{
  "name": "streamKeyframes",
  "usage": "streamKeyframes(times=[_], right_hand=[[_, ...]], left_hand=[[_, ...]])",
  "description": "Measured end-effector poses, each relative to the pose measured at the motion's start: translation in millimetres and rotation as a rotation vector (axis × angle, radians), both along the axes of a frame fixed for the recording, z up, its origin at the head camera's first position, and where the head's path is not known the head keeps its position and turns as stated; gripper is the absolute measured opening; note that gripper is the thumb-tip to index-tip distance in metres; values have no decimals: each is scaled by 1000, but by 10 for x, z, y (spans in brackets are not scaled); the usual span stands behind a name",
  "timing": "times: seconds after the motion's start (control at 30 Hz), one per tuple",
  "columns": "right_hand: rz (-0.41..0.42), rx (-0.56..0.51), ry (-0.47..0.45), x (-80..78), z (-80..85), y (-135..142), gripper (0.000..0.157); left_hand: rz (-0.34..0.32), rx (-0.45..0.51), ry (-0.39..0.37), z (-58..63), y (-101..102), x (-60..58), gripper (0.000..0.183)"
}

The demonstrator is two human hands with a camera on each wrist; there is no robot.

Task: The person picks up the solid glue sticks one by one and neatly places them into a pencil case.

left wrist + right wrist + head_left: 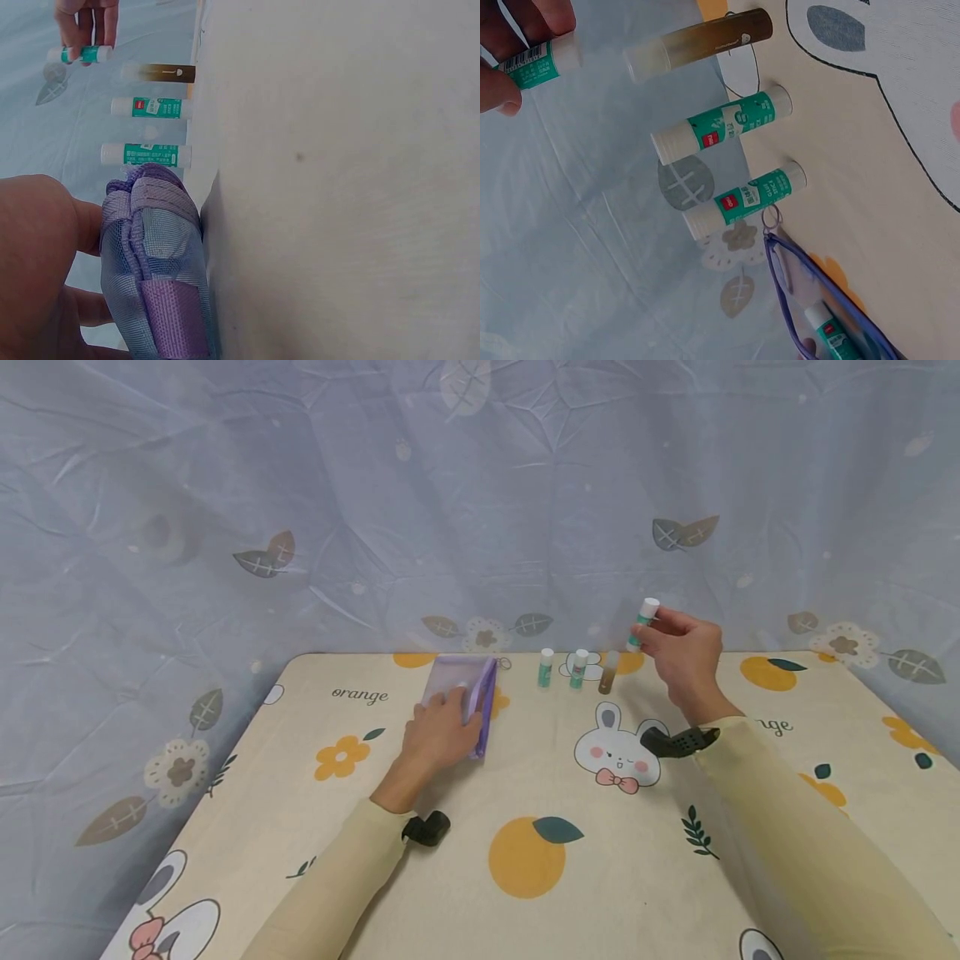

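My right hand [686, 652] pinches a green glue stick with a white cap [648, 610] between thumb and fingers. It is raised above the table's back edge, the stick slightly tilted. My left hand [442, 727] rests on a purple mesh zip pouch [486, 706], fingers spread over its top and thumb near the zip edge. In the right wrist view the pouch gapes, with another glue stick [834, 334] inside. Two green glue sticks [545, 668] [578, 669] stand upright right of the pouch. Beside them stands a brown stick with a cloudy clear cap [608, 673].
A cream cloth with printed oranges and rabbits covers the table [420, 885]. Behind its back edge hangs a grey-blue printed curtain [480, 527]. A small ring [505, 664] hangs off the pouch's far corner, near the standing sticks.
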State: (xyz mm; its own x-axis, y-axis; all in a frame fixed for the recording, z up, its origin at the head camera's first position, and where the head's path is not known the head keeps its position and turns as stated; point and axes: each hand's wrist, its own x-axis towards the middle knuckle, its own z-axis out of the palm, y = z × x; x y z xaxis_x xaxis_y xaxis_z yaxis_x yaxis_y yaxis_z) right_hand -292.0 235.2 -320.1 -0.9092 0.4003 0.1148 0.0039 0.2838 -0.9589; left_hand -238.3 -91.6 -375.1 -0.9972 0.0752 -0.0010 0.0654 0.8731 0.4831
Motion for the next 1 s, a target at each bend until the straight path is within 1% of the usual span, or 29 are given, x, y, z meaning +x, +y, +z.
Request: streamKeyframes(times=[0.3, 0.47, 0.6, 0.8, 1.0], right_hand=[[22, -16, 23, 25, 24, -70, 55], [43, -5, 12, 45, 38, -134, 56], [71, -19, 15, 61, 45, -182, 56], [100, -39, 45, 70, 56, -244, 54], [121, -60, 38, 82, 73, -328, 54]], left_hand=[[0, 7, 0, -19, 3, -16, 63], [-1, 4, 2, -10, 0, -6, 63], [-1, 4, 0, -5, -6, 0, 63], [-4, 4, 0, -16, -6, -5, 63], [-1, -3, -7, -14, -3, -6, 63]])
